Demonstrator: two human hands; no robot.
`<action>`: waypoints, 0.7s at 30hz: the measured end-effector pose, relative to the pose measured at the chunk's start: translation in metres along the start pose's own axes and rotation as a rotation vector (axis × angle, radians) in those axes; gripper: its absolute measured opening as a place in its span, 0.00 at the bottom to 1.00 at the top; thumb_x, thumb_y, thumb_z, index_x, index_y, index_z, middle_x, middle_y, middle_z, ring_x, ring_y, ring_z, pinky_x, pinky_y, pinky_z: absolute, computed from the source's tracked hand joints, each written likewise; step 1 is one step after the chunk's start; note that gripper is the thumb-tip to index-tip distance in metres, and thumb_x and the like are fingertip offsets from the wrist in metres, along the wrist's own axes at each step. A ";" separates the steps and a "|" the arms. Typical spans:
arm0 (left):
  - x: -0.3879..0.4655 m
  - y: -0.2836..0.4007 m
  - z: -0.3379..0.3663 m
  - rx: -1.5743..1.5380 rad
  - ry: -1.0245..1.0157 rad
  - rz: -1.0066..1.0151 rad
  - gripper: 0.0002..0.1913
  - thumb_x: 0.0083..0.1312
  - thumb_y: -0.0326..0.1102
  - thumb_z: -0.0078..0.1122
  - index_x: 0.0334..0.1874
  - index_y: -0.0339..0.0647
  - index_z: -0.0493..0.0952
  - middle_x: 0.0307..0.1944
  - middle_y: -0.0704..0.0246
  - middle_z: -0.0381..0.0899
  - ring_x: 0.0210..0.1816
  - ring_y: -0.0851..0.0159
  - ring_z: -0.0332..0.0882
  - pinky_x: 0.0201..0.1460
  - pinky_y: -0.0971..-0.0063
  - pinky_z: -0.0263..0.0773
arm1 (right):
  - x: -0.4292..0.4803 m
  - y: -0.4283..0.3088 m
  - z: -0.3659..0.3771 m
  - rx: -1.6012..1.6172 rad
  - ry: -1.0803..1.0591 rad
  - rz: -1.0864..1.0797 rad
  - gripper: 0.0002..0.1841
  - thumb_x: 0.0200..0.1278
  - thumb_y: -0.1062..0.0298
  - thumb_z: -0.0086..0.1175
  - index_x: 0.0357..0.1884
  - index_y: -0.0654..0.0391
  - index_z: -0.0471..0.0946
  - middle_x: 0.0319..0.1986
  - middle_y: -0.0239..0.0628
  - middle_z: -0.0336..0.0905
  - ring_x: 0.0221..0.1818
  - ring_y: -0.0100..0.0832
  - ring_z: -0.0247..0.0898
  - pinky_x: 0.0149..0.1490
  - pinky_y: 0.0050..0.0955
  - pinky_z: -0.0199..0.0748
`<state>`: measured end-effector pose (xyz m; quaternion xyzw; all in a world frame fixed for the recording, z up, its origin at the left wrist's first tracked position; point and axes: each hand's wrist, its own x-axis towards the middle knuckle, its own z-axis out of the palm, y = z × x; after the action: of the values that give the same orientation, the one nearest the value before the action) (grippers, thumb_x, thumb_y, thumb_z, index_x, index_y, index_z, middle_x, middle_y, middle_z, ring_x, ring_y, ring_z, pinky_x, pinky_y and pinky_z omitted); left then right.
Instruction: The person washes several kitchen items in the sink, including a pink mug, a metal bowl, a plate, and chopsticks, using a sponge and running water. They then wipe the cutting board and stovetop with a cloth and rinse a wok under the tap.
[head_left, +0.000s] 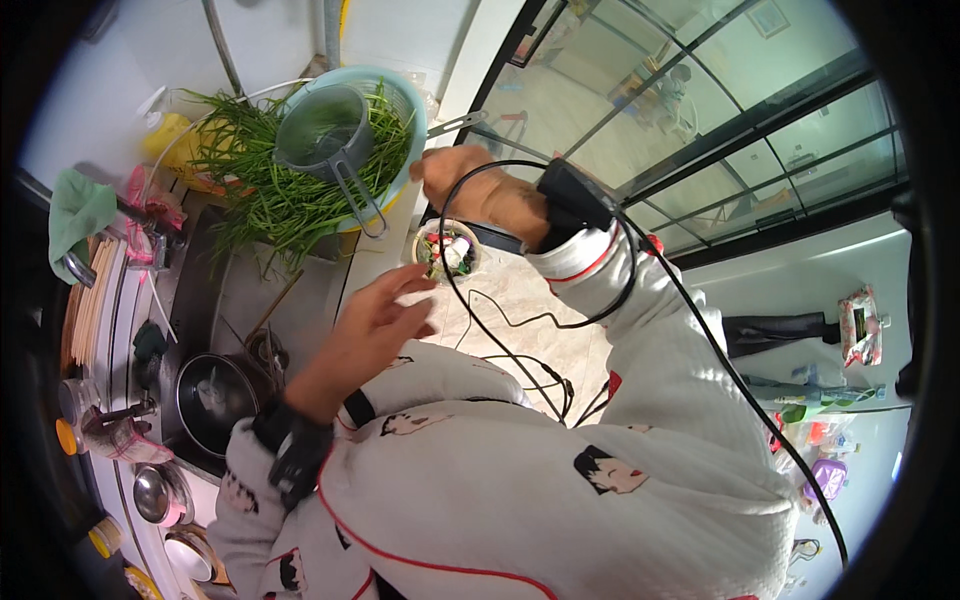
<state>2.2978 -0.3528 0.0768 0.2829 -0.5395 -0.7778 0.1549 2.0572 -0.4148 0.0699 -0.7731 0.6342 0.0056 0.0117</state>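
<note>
My left hand (371, 330) is over the counter edge beside the sink, fingers spread, with nothing visible in it. My right hand (480, 191), blurred, is raised right of the basin with its fingers bent; whether it holds anything is unclear. Long thin green leaves (262, 191) fill a light blue plastic basin (418, 112) and hang over its left side towards the sink. On the leaves rests a grey strainer (360, 142), its looped handle pointing down. A slotted handle (461, 122) sticks out at the basin's right. Below, between my hands, a small waste bin (480, 255) holds scraps.
A dark pot (214, 401) with liquid stands in the metal sink (247, 300). Left are a tap with a green cloth (79, 217), chopsticks (97, 307) and jars. A black cable (705, 330) loops around my right forearm. Glass doors (675, 112) stand at upper right.
</note>
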 end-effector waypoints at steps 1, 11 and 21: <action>0.007 -0.001 0.008 -0.050 -0.026 0.040 0.23 0.72 0.29 0.52 0.68 0.34 0.64 0.57 0.60 0.74 0.42 0.68 0.80 0.47 0.75 0.78 | 0.006 -0.010 0.001 -0.041 -0.082 -0.016 0.15 0.56 0.73 0.51 0.45 0.53 0.81 0.42 0.42 0.82 0.43 0.46 0.80 0.49 0.38 0.78; 0.017 -0.010 0.001 -0.313 0.064 0.161 0.12 0.76 0.36 0.48 0.52 0.35 0.75 0.36 0.66 0.79 0.28 0.74 0.75 0.32 0.80 0.74 | -0.016 -0.025 0.004 -0.147 -0.326 -0.150 0.06 0.53 0.71 0.55 0.33 0.59 0.80 0.31 0.45 0.81 0.37 0.48 0.81 0.36 0.42 0.78; -0.008 -0.007 -0.007 -0.274 -0.120 0.233 0.11 0.75 0.32 0.48 0.53 0.35 0.74 0.35 0.66 0.79 0.30 0.75 0.74 0.34 0.81 0.73 | -0.031 0.042 0.050 -0.094 -0.218 0.018 0.08 0.53 0.67 0.54 0.28 0.59 0.81 0.27 0.49 0.81 0.32 0.50 0.80 0.35 0.44 0.76</action>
<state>2.3091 -0.3514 0.0708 0.1478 -0.4660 -0.8363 0.2484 2.0105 -0.3908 0.0202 -0.7618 0.6351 0.1192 0.0443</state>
